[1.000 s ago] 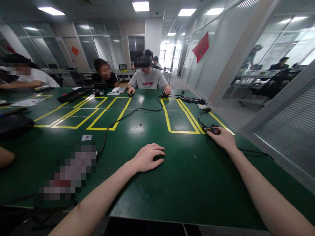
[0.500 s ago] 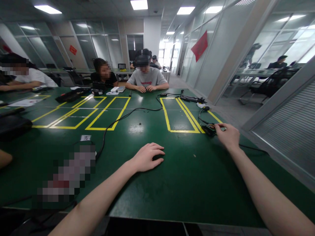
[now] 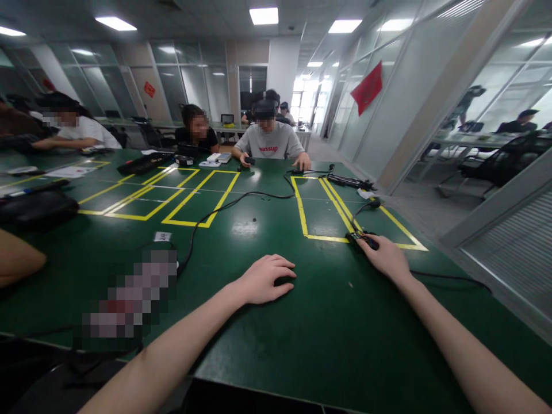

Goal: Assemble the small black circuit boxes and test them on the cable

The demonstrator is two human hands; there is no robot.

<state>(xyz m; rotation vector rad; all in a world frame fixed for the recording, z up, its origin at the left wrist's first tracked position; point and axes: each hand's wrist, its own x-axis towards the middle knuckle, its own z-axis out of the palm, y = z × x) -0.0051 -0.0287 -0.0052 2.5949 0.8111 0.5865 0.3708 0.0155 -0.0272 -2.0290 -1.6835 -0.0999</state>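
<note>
My left hand lies palm down on the green table, its fingers apart and nothing in them. Farther forward on the right, my right hand is closed around a small black device with thin wires showing at its left end. The thumb lies along its near side and the fingers cover part of it. This device rests on or just over the yellow tape lines. What exactly it is, I cannot make out.
A black cable crosses the table to a pixelated object at left. A tripod-like black object and a plug lie beyond my right hand. A co-worker sits opposite; another person's arm is at left.
My right hand has moved left with the black device, now over the tape lines, fingers lower on it. My left hand stays put. The co-worker opposite has spread both hands apart. The view has shifted.
</note>
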